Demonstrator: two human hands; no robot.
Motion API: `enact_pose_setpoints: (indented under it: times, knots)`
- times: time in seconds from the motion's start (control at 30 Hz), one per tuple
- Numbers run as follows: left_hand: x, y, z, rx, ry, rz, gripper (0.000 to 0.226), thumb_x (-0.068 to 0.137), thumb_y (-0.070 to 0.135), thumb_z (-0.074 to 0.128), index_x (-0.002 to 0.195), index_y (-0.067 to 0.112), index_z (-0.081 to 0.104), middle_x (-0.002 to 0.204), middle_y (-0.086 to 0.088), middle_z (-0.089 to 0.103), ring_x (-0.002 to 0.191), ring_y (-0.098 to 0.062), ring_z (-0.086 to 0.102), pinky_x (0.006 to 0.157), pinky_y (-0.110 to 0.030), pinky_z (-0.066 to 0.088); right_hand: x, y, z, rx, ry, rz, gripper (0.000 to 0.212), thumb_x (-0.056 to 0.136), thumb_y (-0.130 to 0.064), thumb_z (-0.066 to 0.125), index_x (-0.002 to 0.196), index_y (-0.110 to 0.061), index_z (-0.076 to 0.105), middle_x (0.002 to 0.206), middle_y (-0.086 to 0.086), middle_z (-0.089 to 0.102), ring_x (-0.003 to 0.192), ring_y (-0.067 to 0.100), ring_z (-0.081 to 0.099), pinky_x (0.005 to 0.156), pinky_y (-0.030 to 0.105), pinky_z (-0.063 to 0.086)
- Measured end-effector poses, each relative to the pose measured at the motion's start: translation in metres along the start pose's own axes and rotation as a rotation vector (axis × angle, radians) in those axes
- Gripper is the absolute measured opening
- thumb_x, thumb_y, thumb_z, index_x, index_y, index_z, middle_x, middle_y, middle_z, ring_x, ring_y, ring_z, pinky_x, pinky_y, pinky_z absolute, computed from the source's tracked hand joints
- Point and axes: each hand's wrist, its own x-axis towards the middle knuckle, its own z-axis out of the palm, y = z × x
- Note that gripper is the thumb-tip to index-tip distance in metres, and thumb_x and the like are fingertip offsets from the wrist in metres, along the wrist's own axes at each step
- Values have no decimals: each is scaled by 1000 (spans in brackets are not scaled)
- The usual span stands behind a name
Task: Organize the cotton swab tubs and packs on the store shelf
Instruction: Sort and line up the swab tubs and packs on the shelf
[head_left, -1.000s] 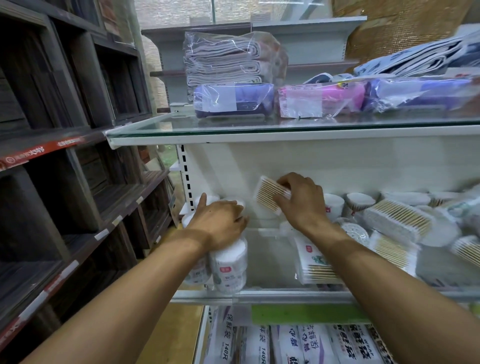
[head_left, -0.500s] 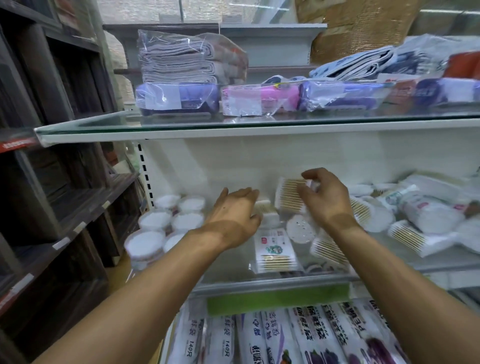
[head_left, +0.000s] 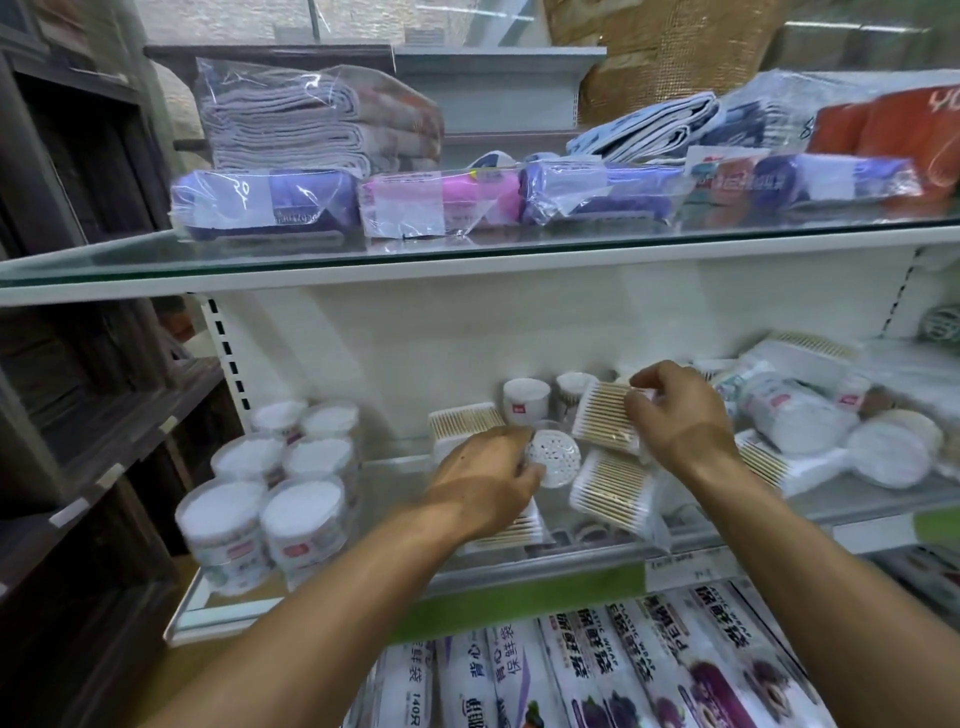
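Note:
Several round clear cotton swab tubs (head_left: 301, 509) stand grouped at the left of the glass shelf (head_left: 857, 501). My left hand (head_left: 488, 480) reaches over a flat swab pack (head_left: 511, 530) and touches a small tub with a perforated white lid (head_left: 555, 460). My right hand (head_left: 680, 415) pinches a clear pack of wooden-stick swabs (head_left: 605, 415) held above the shelf. Another swab pack (head_left: 613, 491) lies just below it. More packs and tubs (head_left: 800, 421) lie jumbled at the right.
The glass shelf above (head_left: 467, 249) carries bagged cloths and folded towels (head_left: 291, 130). Boxes of plastic wrap (head_left: 623, 670) fill the shelf below. Dark wooden shelving (head_left: 78, 389) stands at the left. Small white cups (head_left: 525, 400) sit against the back wall.
My left hand left the tubs at the left and moved right to the perforated-lid tub. My right hand still holds the swab pack. The view shifted right.

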Motion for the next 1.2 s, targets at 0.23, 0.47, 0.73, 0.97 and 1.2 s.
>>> enact_pose_setpoints:
  times: [0.23, 0.47, 0.73, 0.97, 1.2]
  knots:
    - [2, -1, 10, -42, -10, 17, 31, 91, 38, 56, 121, 30, 52, 110, 6, 61, 96, -15, 55, 81, -34, 48, -8, -3, 4, -203, -42, -68, 28, 83, -33, 61, 109, -21, 60, 111, 5, 59, 107, 26, 52, 90, 40, 37]
    - [9, -1, 14, -21, 6, 31, 40, 89, 36, 59, 128, 29, 52, 123, 3, 59, 108, -17, 55, 94, -36, 47, -20, 12, 15, -271, -115, -210, 60, 87, -48, 60, 139, -23, 43, 136, 8, 50, 130, 25, 41, 112, 43, 28]
    - [15, 21, 22, -68, 120, 110, 55, 93, 26, 55, 145, 25, 37, 147, 2, 42, 135, -16, 37, 112, -32, 31, -28, 11, 15, -202, -150, -242, 66, 93, -54, 49, 151, -36, 23, 163, 14, -2, 150, 27, -3, 120, 40, 1]
    - [32, 55, 31, -98, 151, 245, 69, 91, 16, 57, 152, 26, 26, 160, 6, 21, 147, -8, 11, 121, -30, 9, -31, 26, 11, -109, -157, -280, 56, 101, -36, 41, 153, -30, 21, 164, 2, 5, 151, 19, -1, 122, 35, 2]
    - [56, 84, 46, -52, 177, 318, 62, 92, 19, 58, 150, 22, 33, 159, 2, 26, 148, -13, 12, 122, -38, 5, -10, 55, -35, -43, 54, -212, 50, 98, -44, 35, 139, -18, 51, 144, 6, 50, 134, 26, 43, 111, 45, 32]
